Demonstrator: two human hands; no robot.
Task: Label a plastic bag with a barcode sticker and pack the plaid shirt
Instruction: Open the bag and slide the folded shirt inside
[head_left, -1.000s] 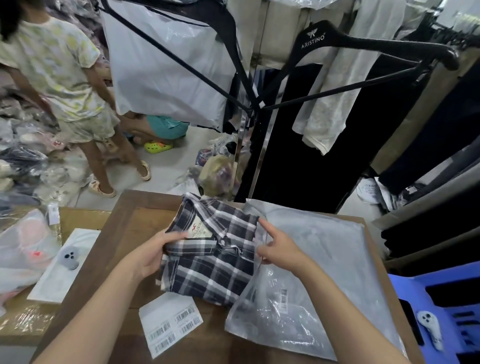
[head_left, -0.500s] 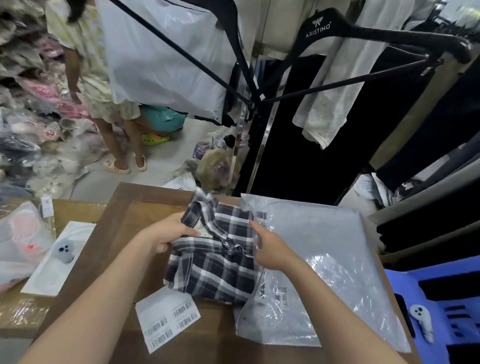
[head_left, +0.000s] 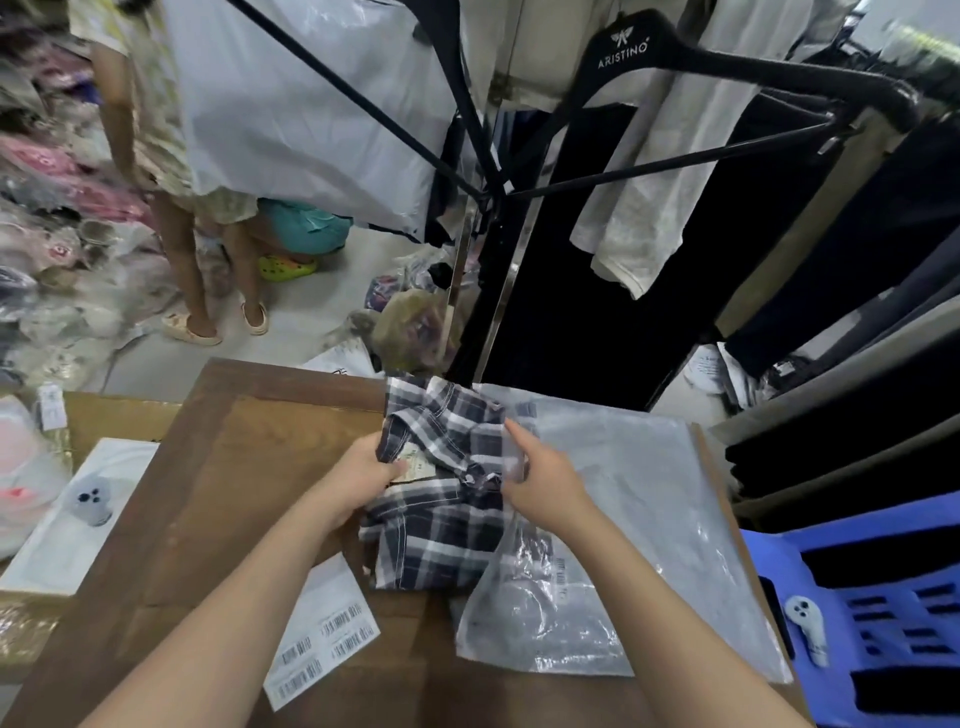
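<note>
1. You are at the packing step: the plaid shirt (head_left: 441, 499) lies folded on the desk (head_left: 234, 467), its right edge at the mouth of the plastic bag (head_left: 623, 509).
2. Your left hand (head_left: 358, 480) grips the shirt near the collar, fingers closed on the cloth.
3. Your right hand (head_left: 540, 480) pinches the bag's opening edge and holds it up.
4. A barcode sticker (head_left: 560, 574) seems already on the bag.
5. Next, I think, you push the shirt to the right, into the bag, keeping the mouth wide.

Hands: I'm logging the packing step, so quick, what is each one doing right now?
Left hand: closed on the plaid shirt at its collar end.
Right hand: closed, pinching the plastic bag at its open edge beside the shirt.
</note>
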